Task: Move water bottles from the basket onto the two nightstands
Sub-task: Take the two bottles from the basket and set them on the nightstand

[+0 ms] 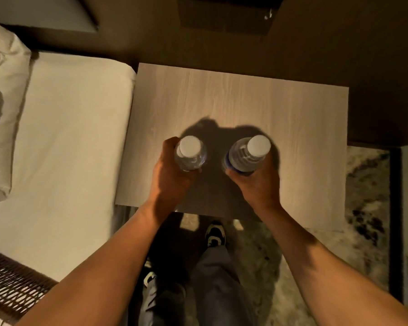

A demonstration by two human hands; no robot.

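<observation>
I look straight down on a pale wood nightstand (233,97). My left hand (169,175) grips a clear water bottle (190,152) with a white cap, held upright over the nightstand's middle. My right hand (257,182) grips a second water bottle (249,154), white-capped with a blue label edge, tilted slightly to the right. Both bottles cast a dark shadow on the top; whether their bases touch the wood is hidden. A dark woven basket (12,283) shows at the lower left corner, on the bed.
A bed with a white sheet (64,142) borders the nightstand's left side, with a pillow (3,95) at far left. Patterned carpet (363,208) lies to the right and below. My legs and shoes (214,234) stand in front of the nightstand.
</observation>
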